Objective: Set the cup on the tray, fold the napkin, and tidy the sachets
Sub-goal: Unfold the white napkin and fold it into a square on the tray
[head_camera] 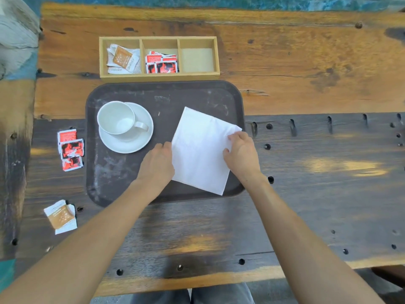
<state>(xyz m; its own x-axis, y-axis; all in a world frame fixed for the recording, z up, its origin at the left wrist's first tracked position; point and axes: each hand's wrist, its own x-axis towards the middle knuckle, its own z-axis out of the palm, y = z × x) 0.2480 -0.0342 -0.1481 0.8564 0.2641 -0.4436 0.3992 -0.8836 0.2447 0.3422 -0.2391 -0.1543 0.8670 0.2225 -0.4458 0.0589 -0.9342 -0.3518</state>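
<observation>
White and soft, a square paper napkin (202, 150) lies tilted on the right half of a scuffed dark brown rounded-rectangle plastic tray (122, 172), the left hand (156, 163) curled against its left edge and the right hand (242, 153) pinching its right corner, fingertips hidden beneath. A glossy white ceramic cup (118, 118) sits on its saucer (140, 139) at the tray's left. Red sachets (70, 149) and a tan sachet (61, 216) lie loose on the weathered wooden table (317, 172); a three-compartment wooden box (159, 58) holds more, print illegible.

One head-worn wide-angle view, looking steeply down and forward from above the near table (306, 194) edge; close enough that both forearms fill the lower frame; tray (122, 178) near centre, compartment box (159, 76) toward twelve o'clock; edges bow outward.
</observation>
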